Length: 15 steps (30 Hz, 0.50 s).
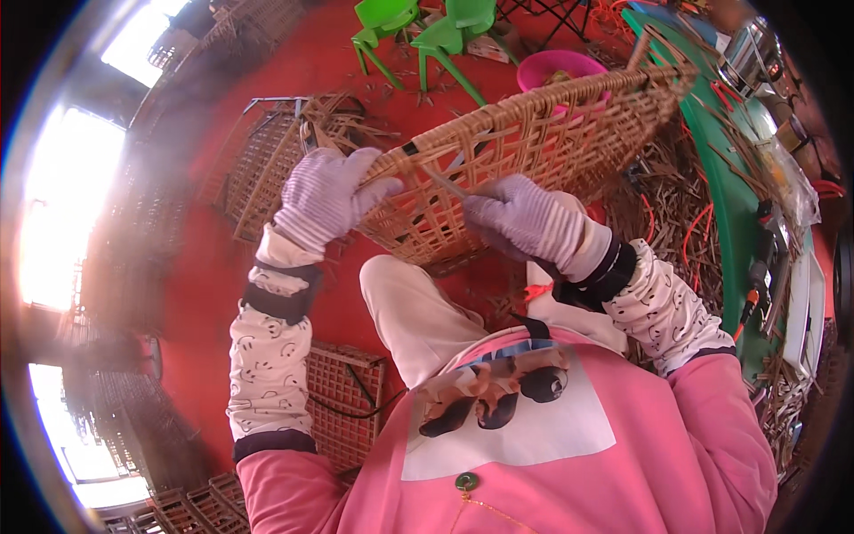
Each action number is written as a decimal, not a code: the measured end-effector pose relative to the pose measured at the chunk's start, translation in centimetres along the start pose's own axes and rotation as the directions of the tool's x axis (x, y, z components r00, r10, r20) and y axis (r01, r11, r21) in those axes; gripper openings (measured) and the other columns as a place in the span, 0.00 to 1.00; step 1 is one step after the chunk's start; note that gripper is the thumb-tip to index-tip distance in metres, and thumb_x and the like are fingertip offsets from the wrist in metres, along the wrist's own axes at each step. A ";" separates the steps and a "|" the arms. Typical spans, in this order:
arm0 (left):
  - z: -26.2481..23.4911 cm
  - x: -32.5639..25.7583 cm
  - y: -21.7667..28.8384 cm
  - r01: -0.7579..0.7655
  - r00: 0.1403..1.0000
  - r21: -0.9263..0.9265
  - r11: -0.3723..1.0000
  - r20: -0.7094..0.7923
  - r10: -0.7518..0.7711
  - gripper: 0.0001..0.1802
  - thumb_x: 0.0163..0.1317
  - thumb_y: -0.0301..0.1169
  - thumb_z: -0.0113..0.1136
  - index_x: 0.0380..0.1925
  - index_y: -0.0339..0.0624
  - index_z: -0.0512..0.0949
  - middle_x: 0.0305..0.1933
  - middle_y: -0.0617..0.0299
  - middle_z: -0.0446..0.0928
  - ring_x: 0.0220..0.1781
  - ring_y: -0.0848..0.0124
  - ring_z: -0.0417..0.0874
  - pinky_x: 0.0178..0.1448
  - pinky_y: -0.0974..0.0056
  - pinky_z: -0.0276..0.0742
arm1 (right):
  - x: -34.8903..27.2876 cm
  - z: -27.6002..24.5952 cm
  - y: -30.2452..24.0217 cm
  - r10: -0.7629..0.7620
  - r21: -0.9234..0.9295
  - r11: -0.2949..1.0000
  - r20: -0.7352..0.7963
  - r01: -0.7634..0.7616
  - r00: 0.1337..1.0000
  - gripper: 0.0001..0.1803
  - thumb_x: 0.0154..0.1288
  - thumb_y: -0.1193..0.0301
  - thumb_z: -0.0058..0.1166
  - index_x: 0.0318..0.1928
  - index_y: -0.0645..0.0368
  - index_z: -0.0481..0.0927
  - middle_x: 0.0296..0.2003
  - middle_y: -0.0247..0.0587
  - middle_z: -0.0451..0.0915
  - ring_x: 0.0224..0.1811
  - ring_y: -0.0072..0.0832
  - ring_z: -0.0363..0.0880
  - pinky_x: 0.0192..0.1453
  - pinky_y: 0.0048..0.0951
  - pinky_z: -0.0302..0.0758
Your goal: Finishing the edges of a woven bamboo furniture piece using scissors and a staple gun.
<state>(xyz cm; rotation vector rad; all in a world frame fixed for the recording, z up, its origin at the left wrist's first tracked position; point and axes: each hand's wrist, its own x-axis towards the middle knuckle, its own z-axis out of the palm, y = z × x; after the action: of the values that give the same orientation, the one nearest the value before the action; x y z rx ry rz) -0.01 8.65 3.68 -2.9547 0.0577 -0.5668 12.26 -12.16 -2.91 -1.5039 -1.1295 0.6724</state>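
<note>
A tan woven wicker basket (534, 133) slants across in front of me, its bound rim running from lower left to upper right. My left hand (325, 196), in a purple-and-white striped glove, is closed around the rim's left end. Just above its fingers a short pointed piece juts out, too unclear to name. Below the rim, my right hand (525, 218), gloved alike, is closed on a thin, flat, pointed strip (442, 180). The strip's tip meets the weave near a black band on the rim. Whether it is cane or a tool, I cannot tell.
More woven pieces (267, 169) lie on the red floor at left. Green chairs (454, 36) and a pink basin (556, 67) stand beyond the basket. Along the right runs a green table (721, 205) bearing a metal pot (752, 53), with loose strips (685, 222) heaped beside it.
</note>
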 end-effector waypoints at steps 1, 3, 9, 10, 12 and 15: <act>-0.4 -0.6 -1.3 -0.059 0.998 -0.022 0.998 -0.009 0.059 0.22 0.52 0.49 0.57 0.34 0.41 0.75 0.18 0.51 0.73 0.26 0.53 0.76 0.30 0.55 0.71 | 1.4 0.3 -0.5 0.050 -0.106 0.993 0.047 -0.045 0.998 0.18 0.62 0.60 0.46 0.25 0.63 0.76 0.12 0.35 0.70 0.11 0.24 0.67 0.16 0.26 0.63; -0.5 -2.5 -3.9 -0.061 0.991 -0.039 0.997 0.114 0.065 0.21 0.52 0.48 0.57 0.36 0.42 0.75 0.26 0.51 0.75 0.33 0.55 0.76 0.38 0.55 0.72 | 3.0 1.3 -1.3 0.246 -0.226 0.952 0.159 -0.208 0.956 0.15 0.62 0.63 0.45 0.30 0.62 0.77 0.12 0.34 0.69 0.13 0.21 0.69 0.16 0.24 0.64; 1.7 -7.3 -5.6 0.183 0.983 0.228 0.956 -0.009 -0.186 0.23 0.54 0.48 0.55 0.46 0.47 0.71 0.40 0.55 0.76 0.46 0.56 0.74 0.51 0.55 0.69 | 1.9 3.2 1.2 0.421 -0.015 0.905 0.170 -0.425 0.891 0.18 0.62 0.62 0.43 0.24 0.65 0.76 0.12 0.39 0.71 0.12 0.27 0.69 0.18 0.30 0.66; 2.0 -7.1 -5.2 0.191 0.981 0.224 0.956 -0.007 -0.194 0.23 0.54 0.48 0.55 0.46 0.47 0.71 0.40 0.55 0.76 0.46 0.56 0.74 0.51 0.55 0.69 | 1.6 3.4 1.5 0.453 -0.005 0.891 0.112 -0.455 0.885 0.18 0.62 0.62 0.44 0.25 0.65 0.75 0.13 0.38 0.70 0.12 0.26 0.69 0.18 0.29 0.65; 3.0 -6.3 -4.3 0.272 0.962 0.030 0.962 -0.020 -0.272 0.25 0.53 0.46 0.57 0.50 0.51 0.70 0.45 0.55 0.75 0.45 0.57 0.76 0.49 0.57 0.70 | 2.0 3.8 1.5 0.437 0.000 0.897 0.156 -0.443 0.886 0.17 0.62 0.62 0.43 0.27 0.65 0.75 0.13 0.37 0.70 0.12 0.25 0.67 0.17 0.28 0.64; 3.2 -4.8 -2.7 0.312 0.949 -0.025 0.950 0.047 -0.310 0.24 0.52 0.47 0.57 0.48 0.50 0.71 0.43 0.56 0.76 0.44 0.58 0.76 0.48 0.58 0.71 | 2.6 4.3 1.1 0.450 -0.033 0.892 0.152 -0.450 0.880 0.17 0.62 0.63 0.43 0.27 0.65 0.75 0.13 0.35 0.68 0.13 0.24 0.65 0.17 0.27 0.62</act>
<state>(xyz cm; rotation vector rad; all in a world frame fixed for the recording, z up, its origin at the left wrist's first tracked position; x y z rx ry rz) -3.24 11.98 -0.62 -3.0246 -0.4150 -0.5420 9.84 -8.03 -4.63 -1.7546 -0.8899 1.1267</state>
